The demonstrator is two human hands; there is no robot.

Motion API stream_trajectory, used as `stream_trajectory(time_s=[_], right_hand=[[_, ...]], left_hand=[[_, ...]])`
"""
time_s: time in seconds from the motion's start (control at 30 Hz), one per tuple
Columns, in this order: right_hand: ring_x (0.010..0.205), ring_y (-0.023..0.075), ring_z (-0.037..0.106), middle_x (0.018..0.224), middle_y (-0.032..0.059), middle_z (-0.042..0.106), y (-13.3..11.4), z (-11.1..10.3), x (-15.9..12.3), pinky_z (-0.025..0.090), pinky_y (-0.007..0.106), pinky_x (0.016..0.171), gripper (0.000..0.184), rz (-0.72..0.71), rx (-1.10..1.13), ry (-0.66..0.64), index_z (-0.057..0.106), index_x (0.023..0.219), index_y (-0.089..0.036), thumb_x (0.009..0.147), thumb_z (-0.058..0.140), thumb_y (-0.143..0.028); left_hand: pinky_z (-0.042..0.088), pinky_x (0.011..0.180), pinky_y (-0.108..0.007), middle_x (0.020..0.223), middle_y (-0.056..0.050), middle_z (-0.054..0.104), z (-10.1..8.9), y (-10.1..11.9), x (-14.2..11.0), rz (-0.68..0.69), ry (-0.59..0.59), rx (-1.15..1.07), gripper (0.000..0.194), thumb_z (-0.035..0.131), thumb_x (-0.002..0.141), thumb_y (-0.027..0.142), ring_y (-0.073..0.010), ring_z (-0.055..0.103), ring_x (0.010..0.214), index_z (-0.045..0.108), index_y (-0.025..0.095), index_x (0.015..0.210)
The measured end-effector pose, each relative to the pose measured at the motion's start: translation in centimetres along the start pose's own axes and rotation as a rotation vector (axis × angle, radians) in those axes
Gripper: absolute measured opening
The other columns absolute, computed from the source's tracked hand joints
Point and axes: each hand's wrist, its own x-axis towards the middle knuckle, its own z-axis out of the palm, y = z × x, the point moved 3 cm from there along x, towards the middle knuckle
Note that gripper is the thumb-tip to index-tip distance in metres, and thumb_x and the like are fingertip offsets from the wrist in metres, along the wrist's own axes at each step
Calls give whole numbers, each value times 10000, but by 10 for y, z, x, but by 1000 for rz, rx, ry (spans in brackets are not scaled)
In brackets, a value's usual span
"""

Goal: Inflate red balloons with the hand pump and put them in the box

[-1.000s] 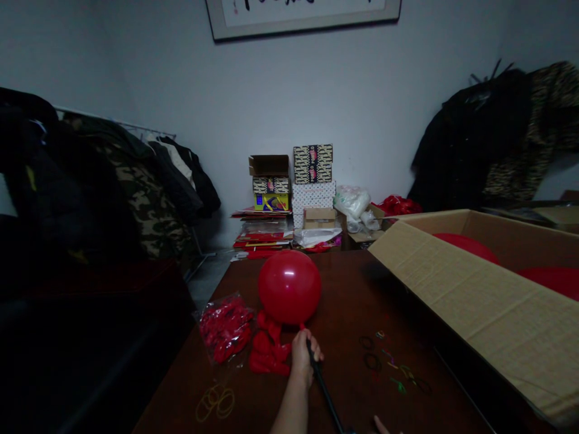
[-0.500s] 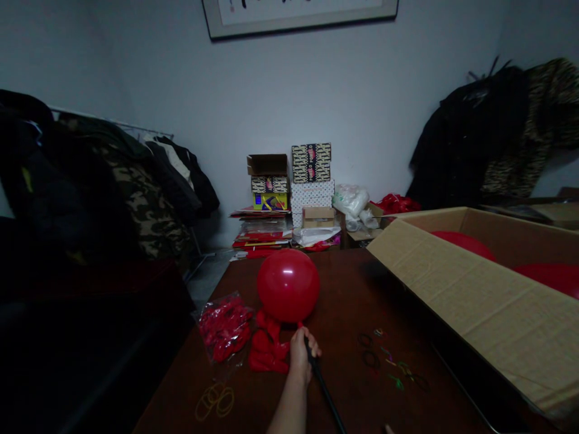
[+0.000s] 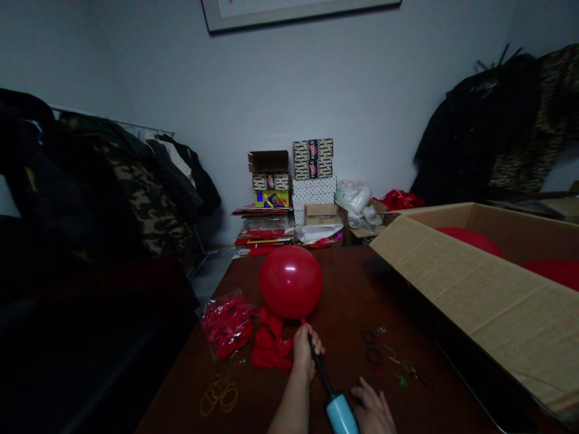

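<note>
A round, inflated red balloon [image 3: 291,283] sits above the table, its neck pointing down toward me. My left hand [image 3: 305,349] is closed around that neck and the black end of a balloon pump [image 3: 342,415]. The pump's black rod leads down to its light blue barrel, cut off by the bottom edge. My right hand [image 3: 373,410] is against the right side of the barrel, fingers partly stretched; its palm and grip are largely out of frame. Loose uninflated red balloons [image 3: 270,349] lie left of my left hand, beside a clear bag of red balloons [image 3: 227,325].
Yellow rubber bands [image 3: 219,398] lie at the table's front left. Dark and coloured hair ties [image 3: 373,355] are scattered right of the pump. An open cardboard box [image 3: 461,301] with red balloons inside stands on the right. Stacked boxes [image 3: 314,193] are at the back wall.
The blue pump barrel has come up into view along the black rod. My right hand has moved up and left with it. My left hand keeps its hold on the balloon.
</note>
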Motion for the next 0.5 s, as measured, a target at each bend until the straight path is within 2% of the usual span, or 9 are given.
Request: stream_trajectory(time_s=[0.07,0.13,0.2,0.3,0.4,0.5], right_hand=[[1328,349,287,1319,125,512,-9,-11,4,176,570,1086,412,-28,-2,-35,675,967,-153,720,517,-443],[1341,353,255,1341,136,483,-19,-24,9,145,560,1094,543,-35,40,-51,645,1041,-146,683,534,-540],[1347,335,248,1341,128,479,-29,-35,16,130,539,1103,568,-26,93,-38,622,1082,-155,696,509,-557],[1343,313,262,1311,119,501,-39,-46,26,127,504,1113,520,-5,120,4,636,1038,-156,712,492,-534],[1345,319,254,1315,132,495,-39,-44,27,127,514,1109,549,-4,89,1,626,1057,-147,720,474,-553],[1348,338,240,1332,155,479,-35,-32,18,126,542,1101,619,-20,44,-17,594,1121,-124,731,451,-583]], left_hand=[[235,378,-220,377,105,355,0,0,0,-1,-13,-1,300,570,673,428,-53,278,281,355,223,629],[238,379,-216,381,107,358,-1,0,1,1,-21,-6,312,582,665,436,-51,277,283,356,223,634],[238,376,-212,379,108,352,-2,-1,3,1,-25,-8,328,593,654,447,-52,278,282,352,224,634],[235,362,-211,367,110,341,-3,-2,6,-7,-32,0,342,592,640,462,-58,274,272,343,228,624],[239,352,-211,362,107,346,-4,-3,7,0,-23,5,329,583,642,457,-61,274,267,347,230,622],[240,348,-214,358,100,361,-4,-4,7,7,-23,7,296,567,661,436,-66,281,264,359,228,625]])
